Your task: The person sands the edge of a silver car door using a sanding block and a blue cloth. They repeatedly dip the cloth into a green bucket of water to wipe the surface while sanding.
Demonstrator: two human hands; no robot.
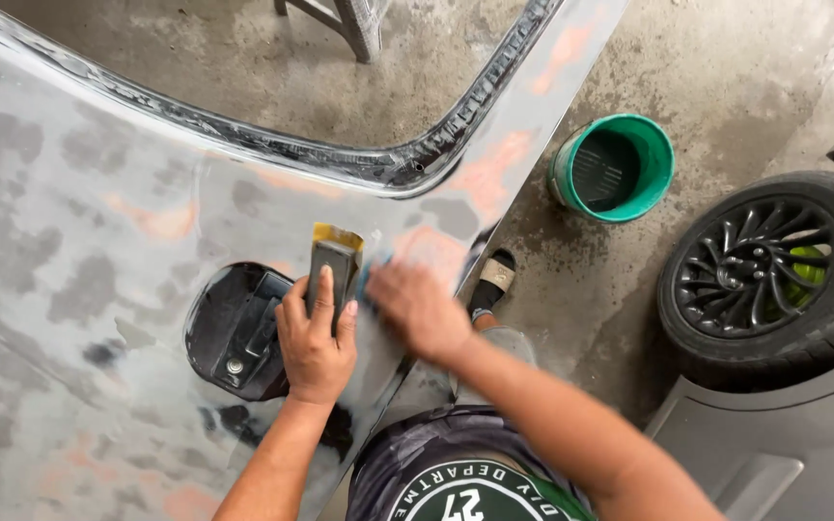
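Note:
My left hand point(315, 338) grips a grey sanding block with a yellow front edge point(337, 253) and presses it flat on a sanded grey car body panel point(98, 222). My right hand point(419, 309) lies blurred just right of the block, pressed on the panel near its edge, with a bit of blue material point(367, 280) showing under the fingers. Whether that hand grips the blue piece cannot be told. A round black fuel-filler recess point(234, 328) sits in the panel directly left of my left hand.
A green bucket point(614, 166) stands on the concrete floor to the right. A black alloy wheel with tyre point(769, 275) and a grey car body lie at far right. My sandalled foot point(496, 278) is below the panel edge. Stool legs point(349, 24) stand at top.

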